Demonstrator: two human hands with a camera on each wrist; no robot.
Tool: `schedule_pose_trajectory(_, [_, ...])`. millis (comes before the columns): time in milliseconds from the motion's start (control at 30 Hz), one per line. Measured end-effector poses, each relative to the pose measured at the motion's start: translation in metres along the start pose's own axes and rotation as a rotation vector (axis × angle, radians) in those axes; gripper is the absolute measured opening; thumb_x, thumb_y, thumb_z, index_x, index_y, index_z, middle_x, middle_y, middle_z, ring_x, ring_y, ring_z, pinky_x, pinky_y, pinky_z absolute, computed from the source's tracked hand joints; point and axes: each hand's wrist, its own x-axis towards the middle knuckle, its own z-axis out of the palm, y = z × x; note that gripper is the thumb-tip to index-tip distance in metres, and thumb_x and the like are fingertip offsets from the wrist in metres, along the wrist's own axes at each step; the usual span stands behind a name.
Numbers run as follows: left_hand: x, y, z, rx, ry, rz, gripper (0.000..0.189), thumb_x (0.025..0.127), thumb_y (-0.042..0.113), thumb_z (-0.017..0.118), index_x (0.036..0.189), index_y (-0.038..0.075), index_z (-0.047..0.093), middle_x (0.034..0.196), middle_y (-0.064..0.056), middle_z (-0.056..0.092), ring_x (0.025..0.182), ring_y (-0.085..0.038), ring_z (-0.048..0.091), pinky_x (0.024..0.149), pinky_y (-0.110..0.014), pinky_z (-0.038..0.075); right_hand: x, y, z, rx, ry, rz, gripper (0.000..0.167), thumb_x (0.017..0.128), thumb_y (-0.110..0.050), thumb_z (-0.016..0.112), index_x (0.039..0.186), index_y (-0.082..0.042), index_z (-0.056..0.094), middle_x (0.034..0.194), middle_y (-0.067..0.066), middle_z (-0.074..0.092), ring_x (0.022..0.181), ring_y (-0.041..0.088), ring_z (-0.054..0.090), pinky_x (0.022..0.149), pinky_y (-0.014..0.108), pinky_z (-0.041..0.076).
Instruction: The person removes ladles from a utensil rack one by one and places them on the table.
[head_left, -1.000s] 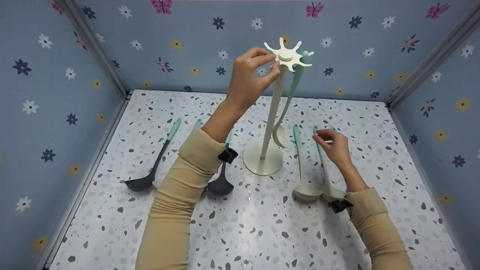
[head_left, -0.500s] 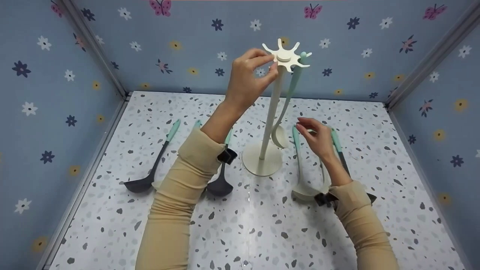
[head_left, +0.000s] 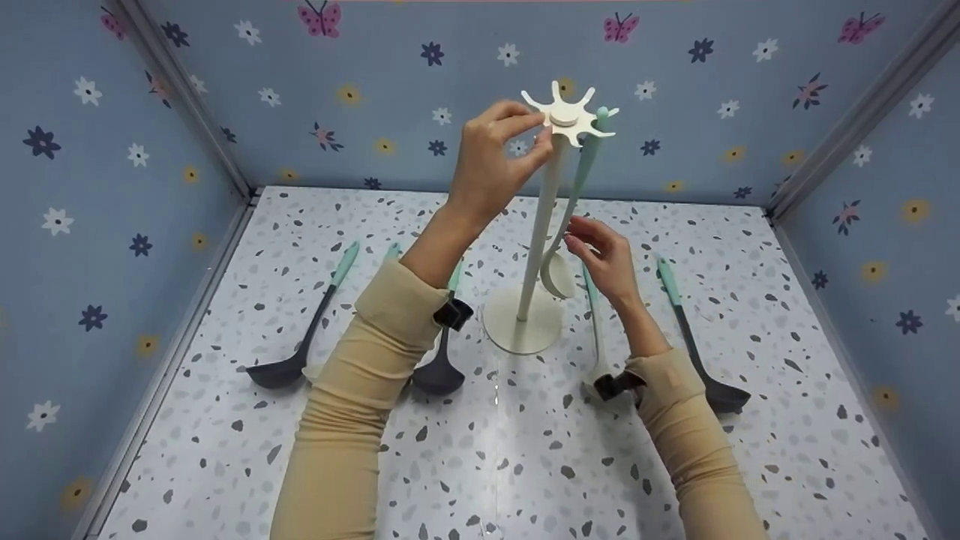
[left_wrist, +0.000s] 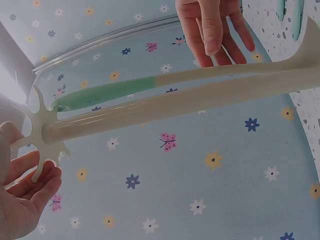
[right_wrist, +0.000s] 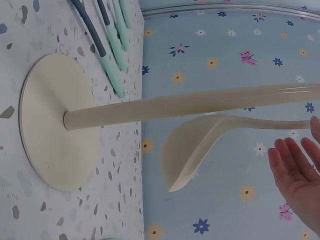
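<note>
A cream utensil stand (head_left: 541, 217) with a star-shaped ring of hooks (left_wrist: 36, 127) stands upright on its round base (right_wrist: 55, 165). My left hand (head_left: 491, 157) pinches one hook at the top, thumb and fingers around it. From a hook on the right side hangs a ladle (head_left: 587, 161) with a mint handle, its cream bowl (right_wrist: 192, 145) low beside the pole. My right hand (head_left: 609, 262) is at the ladle's cream stem, fingertips right by it. In the left wrist view its fingers (left_wrist: 211, 40) are loosely extended, not curled round the stem.
On the speckled table (head_left: 480, 465) lie a black ladle (head_left: 321, 311) at far left, another black ladle (head_left: 442, 367) near the left wrist, a cream ladle (head_left: 598, 330) partly behind the right arm, and a black ladle (head_left: 686, 330) at right. Flowered panels (head_left: 390, 60) enclose the table.
My right hand has moved left and up, from above the lying ladles at right to the hanging ladle's stem. The left hand keeps its pinch on the stand's top.
</note>
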Motion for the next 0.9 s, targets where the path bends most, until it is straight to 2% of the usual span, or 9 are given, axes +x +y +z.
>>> schedule_pose_trajectory(167, [0.0, 0.0, 0.0, -0.005, 0.003, -0.002, 0.024, 0.083, 0.013, 0.056, 0.098, -0.004, 0.066, 0.089, -0.012, 0.061, 0.084, -0.017, 0.056, 0.076, -0.016, 0.04, 0.002, 0.006, 0.006, 0.077, -0.011, 0.019, 0.028, 0.083, 0.009, 0.053, 0.11, 0.017, 0.051, 0.104, 0.033, 0.053, 0.094, 0.029, 0.056, 0.08, 0.03, 0.047])
schedule_pose_trajectory(400, [0.0, 0.0, 0.0, 0.006, 0.009, 0.005, 0.025, 0.084, 0.014, 0.055, 0.097, -0.004, 0.067, 0.089, -0.011, 0.061, 0.084, -0.017, 0.056, 0.077, -0.016, 0.04, 0.004, 0.011, 0.012, 0.159, 0.018, 0.0, 0.024, 0.082, 0.012, 0.052, 0.105, 0.018, 0.053, 0.098, 0.036, 0.053, 0.091, 0.038, 0.056, 0.078, 0.031, 0.047])
schedule_pose_trajectory(567, [0.0, -0.001, 0.001, 0.005, 0.016, 0.011, 0.025, 0.083, 0.014, 0.056, 0.097, -0.004, 0.067, 0.089, -0.011, 0.061, 0.084, -0.017, 0.056, 0.077, -0.017, 0.04, 0.004, 0.014, 0.016, 0.163, 0.059, -0.005, 0.021, 0.082, 0.013, 0.052, 0.102, 0.02, 0.053, 0.093, 0.033, 0.057, 0.086, 0.032, 0.059, 0.074, 0.029, 0.049])
schedule_pose_trajectory(800, [0.0, 0.0, 0.0, 0.003, 0.0, 0.0, 0.026, 0.084, 0.015, 0.055, 0.098, -0.004, 0.066, 0.089, -0.011, 0.061, 0.085, -0.017, 0.056, 0.077, -0.016, 0.04, 0.001, 0.016, 0.019, 0.166, 0.119, -0.008, 0.022, 0.082, 0.013, 0.052, 0.102, 0.022, 0.052, 0.09, 0.032, 0.058, 0.083, 0.034, 0.06, 0.072, 0.032, 0.049])
schedule_pose_trajectory(900, [0.0, -0.001, 0.0, 0.001, 0.01, 0.01, 0.025, 0.083, 0.013, 0.056, 0.097, -0.004, 0.066, 0.089, -0.012, 0.061, 0.084, -0.017, 0.056, 0.076, -0.017, 0.04, -0.001, 0.016, 0.021, 0.154, 0.146, -0.026, 0.022, 0.081, 0.013, 0.052, 0.101, 0.022, 0.053, 0.089, 0.032, 0.059, 0.081, 0.03, 0.062, 0.07, 0.031, 0.05])
